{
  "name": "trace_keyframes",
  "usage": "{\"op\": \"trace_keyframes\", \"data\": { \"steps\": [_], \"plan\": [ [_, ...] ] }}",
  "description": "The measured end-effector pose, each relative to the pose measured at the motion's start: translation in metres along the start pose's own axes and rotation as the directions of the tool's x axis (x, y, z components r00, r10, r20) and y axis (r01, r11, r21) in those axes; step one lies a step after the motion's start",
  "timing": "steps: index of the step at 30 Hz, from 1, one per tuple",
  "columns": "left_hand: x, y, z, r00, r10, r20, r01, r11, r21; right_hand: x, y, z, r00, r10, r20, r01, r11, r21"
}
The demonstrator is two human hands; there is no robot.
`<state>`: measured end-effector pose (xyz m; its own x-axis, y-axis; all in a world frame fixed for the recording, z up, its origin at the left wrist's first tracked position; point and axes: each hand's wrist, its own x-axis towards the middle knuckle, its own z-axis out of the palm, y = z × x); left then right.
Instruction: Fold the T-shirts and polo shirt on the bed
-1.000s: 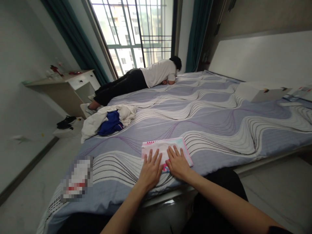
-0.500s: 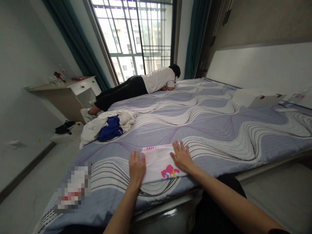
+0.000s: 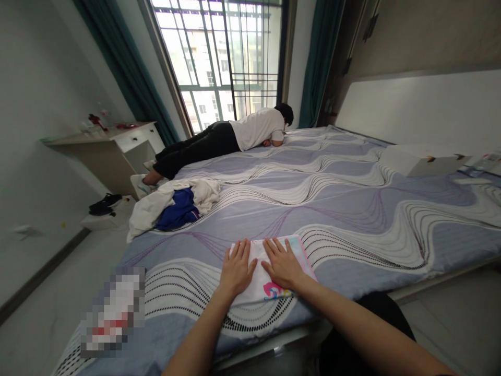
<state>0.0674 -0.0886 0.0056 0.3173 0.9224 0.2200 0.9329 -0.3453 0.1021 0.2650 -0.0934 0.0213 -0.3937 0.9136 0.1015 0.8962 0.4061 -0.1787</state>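
A folded white garment (image 3: 252,293) lies flat near the front edge of the bed, with a pink and multicoloured print at its lower right. Pale blue and a pink trim show along its right side. My left hand (image 3: 237,267) rests palm down on the left half of the cloth, fingers stretched out. Beside it, my right hand (image 3: 282,265) presses flat on the right half, its fingers also extended. A narrow gap separates the two hands. Parts of the garment are hidden beneath them.
A patterned bedsheet (image 3: 336,209) covers the bed. White and blue clothes (image 3: 178,209) lie heaped at the left. A blurred-out item (image 3: 113,308) is at the near left corner. Another person (image 3: 254,128) lies across the far side. A white box (image 3: 420,161) stands at the right.
My left hand has moved right, from the garment's left edge onto its surface, closer to my right hand. The garment's right side now shows pale blue with pink trim.
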Motion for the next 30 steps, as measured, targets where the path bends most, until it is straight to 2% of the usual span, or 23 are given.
{"op": "trace_keyframes", "data": {
  "steps": [6,10,14,17,18,20,22,23,25,26,27,30],
  "plan": [
    [0.001,-0.012,-0.004,0.995,-0.088,0.038,0.089,0.996,-0.022,0.018,0.031,-0.005,0.986,0.168,0.023,-0.168,0.986,0.003],
    [-0.001,-0.022,-0.009,0.982,-0.184,0.047,0.186,0.982,-0.035,0.017,0.054,-0.003,0.963,0.268,0.023,-0.268,0.963,0.014],
    [-0.017,-0.035,-0.014,0.965,-0.264,0.007,0.263,0.960,-0.097,-0.008,0.077,0.000,0.954,0.299,-0.010,-0.299,0.954,0.038],
    [-0.040,-0.033,-0.018,0.923,-0.382,-0.044,0.371,0.915,-0.161,-0.037,0.087,-0.001,0.941,0.327,-0.088,-0.312,0.939,0.145],
    [-0.048,-0.029,-0.021,0.907,-0.418,-0.055,0.405,0.899,-0.169,-0.045,0.088,-0.004,0.921,0.373,-0.111,-0.346,0.915,0.206],
    [-0.061,-0.018,-0.026,0.886,-0.458,-0.072,0.445,0.883,-0.149,-0.056,0.088,-0.011,0.851,0.518,-0.087,-0.467,0.821,0.328],
    [-0.067,-0.006,-0.033,0.889,-0.452,-0.070,0.443,0.889,-0.112,-0.059,0.085,-0.020,0.768,0.640,0.020,-0.595,0.701,0.393],
    [-0.067,-0.002,-0.037,0.892,-0.448,-0.062,0.440,0.892,-0.107,-0.057,0.082,-0.025,0.746,0.659,0.092,-0.633,0.661,0.403],
    [-0.063,0.003,-0.043,0.883,-0.468,-0.014,0.459,0.871,-0.174,-0.051,0.078,-0.032,0.739,0.633,0.231,-0.662,0.619,0.423],
    [-0.060,0.004,-0.045,0.859,-0.510,0.043,0.501,0.821,-0.272,-0.048,0.076,-0.035,0.741,0.610,0.282,-0.665,0.604,0.439],
    [-0.056,0.004,-0.047,0.819,-0.562,0.116,0.558,0.731,-0.394,-0.045,0.073,-0.037,0.740,0.593,0.318,-0.668,0.589,0.455],
    [-0.051,0.003,-0.046,0.679,-0.656,0.329,0.659,0.348,-0.666,-0.039,0.067,-0.039,0.732,0.604,0.316,-0.673,0.570,0.472]
  ]
}}
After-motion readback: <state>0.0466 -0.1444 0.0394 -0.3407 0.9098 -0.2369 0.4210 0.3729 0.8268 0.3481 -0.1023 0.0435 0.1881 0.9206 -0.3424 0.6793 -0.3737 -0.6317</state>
